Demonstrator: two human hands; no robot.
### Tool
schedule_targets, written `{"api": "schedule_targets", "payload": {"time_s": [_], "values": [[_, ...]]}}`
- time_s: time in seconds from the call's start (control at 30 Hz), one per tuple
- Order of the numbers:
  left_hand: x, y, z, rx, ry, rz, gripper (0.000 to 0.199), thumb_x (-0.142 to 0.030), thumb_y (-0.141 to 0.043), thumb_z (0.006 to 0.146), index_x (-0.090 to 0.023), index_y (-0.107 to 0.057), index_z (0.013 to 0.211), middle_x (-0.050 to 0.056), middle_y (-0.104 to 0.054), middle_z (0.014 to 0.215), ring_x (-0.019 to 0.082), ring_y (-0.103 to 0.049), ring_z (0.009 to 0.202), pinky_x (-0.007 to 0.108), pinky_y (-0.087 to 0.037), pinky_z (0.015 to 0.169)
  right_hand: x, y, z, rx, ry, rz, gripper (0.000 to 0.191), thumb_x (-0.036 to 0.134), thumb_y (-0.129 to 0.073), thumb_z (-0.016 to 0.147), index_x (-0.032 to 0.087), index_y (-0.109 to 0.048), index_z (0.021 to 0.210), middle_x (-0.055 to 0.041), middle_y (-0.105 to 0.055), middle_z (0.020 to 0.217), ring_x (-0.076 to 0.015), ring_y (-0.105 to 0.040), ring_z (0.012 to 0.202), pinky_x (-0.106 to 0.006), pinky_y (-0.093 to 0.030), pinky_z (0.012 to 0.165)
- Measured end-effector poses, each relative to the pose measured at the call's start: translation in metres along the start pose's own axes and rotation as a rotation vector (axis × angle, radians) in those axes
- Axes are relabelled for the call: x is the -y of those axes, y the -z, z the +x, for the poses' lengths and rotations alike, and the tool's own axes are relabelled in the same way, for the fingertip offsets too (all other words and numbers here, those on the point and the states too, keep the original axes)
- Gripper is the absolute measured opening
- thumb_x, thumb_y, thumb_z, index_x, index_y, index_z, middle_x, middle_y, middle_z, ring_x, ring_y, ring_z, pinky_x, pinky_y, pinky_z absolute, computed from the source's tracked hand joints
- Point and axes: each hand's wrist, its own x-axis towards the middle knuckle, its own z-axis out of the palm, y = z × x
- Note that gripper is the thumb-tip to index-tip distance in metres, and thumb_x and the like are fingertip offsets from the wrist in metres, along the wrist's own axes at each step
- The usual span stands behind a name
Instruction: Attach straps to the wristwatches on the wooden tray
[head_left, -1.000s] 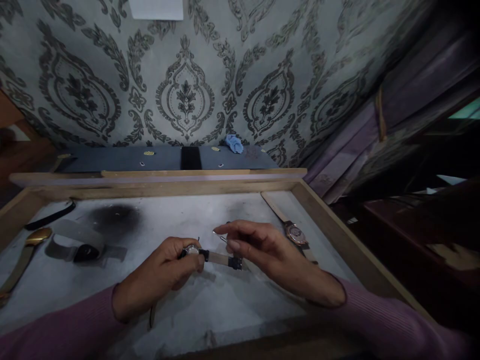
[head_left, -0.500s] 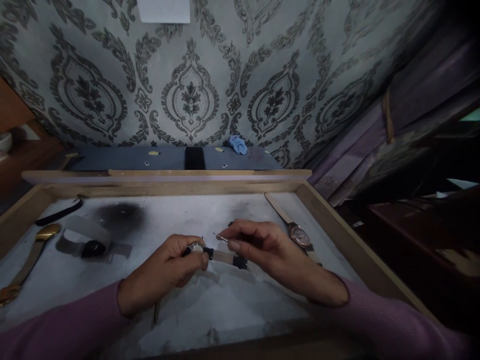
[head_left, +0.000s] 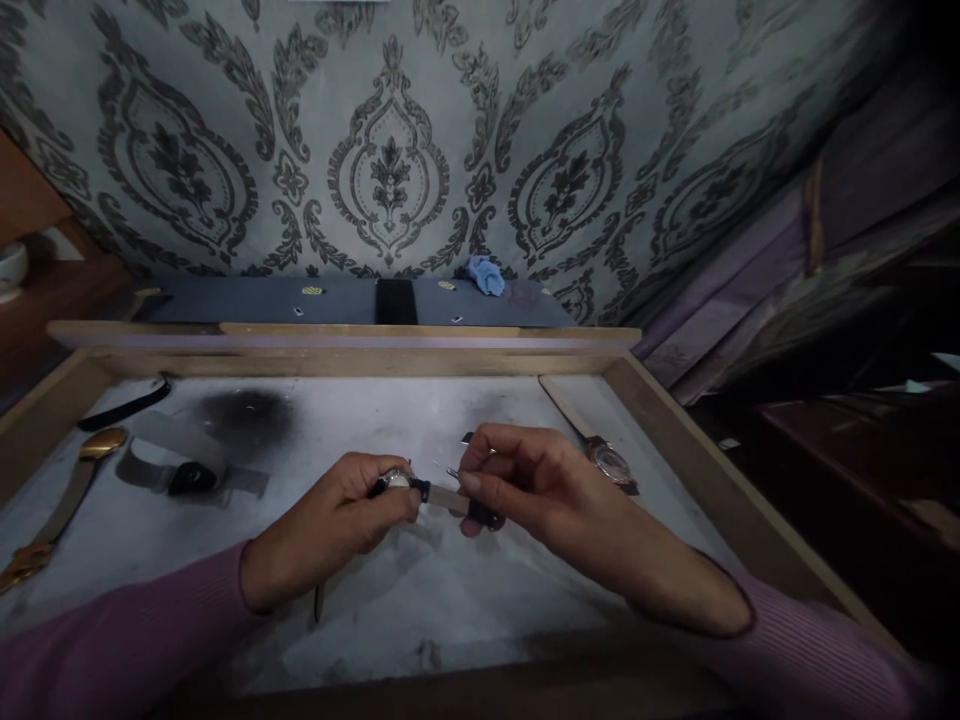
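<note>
My left hand (head_left: 349, 515) is closed around a small wristwatch (head_left: 396, 481) with a silvery case, its thumb pressed beside the case. The watch's strap (head_left: 448, 499) reaches right, pale on its inner side with a dark end. Between thumb and index finger, my right hand (head_left: 529, 480) pinches a slim pointed metal tool (head_left: 451, 473); its exact kind is unclear. The tool's tip points left, above the strap. The lower fingers of that hand are at the strap's dark end, and I cannot tell how firmly they touch it.
A wooden-rimmed tray (head_left: 690, 470) surrounds the work. On its right lies a rose-gold watch (head_left: 611, 462); on its left are a gold watch (head_left: 103, 442), a grey-banded watch (head_left: 191, 478) and a black strap (head_left: 124, 405). Beyond the rim lies a crumpled blue cloth (head_left: 486, 276).
My right hand has drawn the tool slightly right, and its lower fingers have come to the strap's end. My left hand keeps hold of the watch. The view has tilted down a little.
</note>
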Motion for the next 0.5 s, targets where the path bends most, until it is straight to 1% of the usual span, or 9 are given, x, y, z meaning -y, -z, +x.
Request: {"api": "schedule_targets", "payload": {"time_s": [0.13, 0.23, 0.37, 0.5], "values": [[0.0011, -0.0002, -0.0002, 0.001, -0.021, 0.009, 0.020, -0.026, -0.050, 0.080, -0.019, -0.043, 0.063, -0.010, -0.028, 0.050, 0.007, -0.019, 0.045, 0.022, -0.017, 0.043, -0.0012, 0.0010, 0.0034, 0.015, -0.030, 0.014, 0.016, 0.027, -0.063, 0.080, 0.016, -0.056, 0.071, -0.0001, -0.064, 0.057, -0.0097, -0.056, 0.053, -0.020, -0.037, 0.049], [0.0000, -0.0006, -0.0006, -0.006, -0.019, 0.014, 0.019, -0.025, -0.050, 0.080, -0.019, -0.043, 0.063, -0.010, -0.028, 0.051, 0.007, -0.020, 0.046, 0.022, -0.017, 0.043, -0.0035, 0.0028, 0.0057, 0.008, -0.023, 0.034, 0.015, 0.028, -0.064, 0.079, 0.015, -0.060, 0.074, 0.0004, -0.064, 0.058, -0.0094, -0.056, 0.052, -0.021, -0.041, 0.050], [-0.0021, -0.0011, -0.0004, -0.010, -0.031, 0.036, 0.018, -0.025, -0.048, 0.079, -0.019, -0.043, 0.063, -0.010, -0.029, 0.050, 0.007, -0.020, 0.045, 0.022, -0.017, 0.042, -0.0057, 0.0030, 0.0064, 0.058, -0.028, 0.024, 0.013, 0.026, -0.062, 0.081, 0.014, -0.065, 0.078, -0.0002, -0.064, 0.061, -0.0102, -0.060, 0.056, -0.021, -0.044, 0.051], [-0.0014, -0.0013, -0.0006, -0.016, -0.056, 0.035, 0.020, -0.025, -0.048, 0.080, -0.019, -0.042, 0.062, -0.010, -0.029, 0.050, 0.006, -0.020, 0.045, 0.022, -0.017, 0.042, -0.0043, 0.0017, 0.0058, 0.082, -0.058, 0.010, 0.013, 0.025, -0.060, 0.083, 0.014, -0.065, 0.078, -0.0004, -0.063, 0.062, -0.0106, -0.063, 0.059, -0.018, -0.044, 0.050]]}}
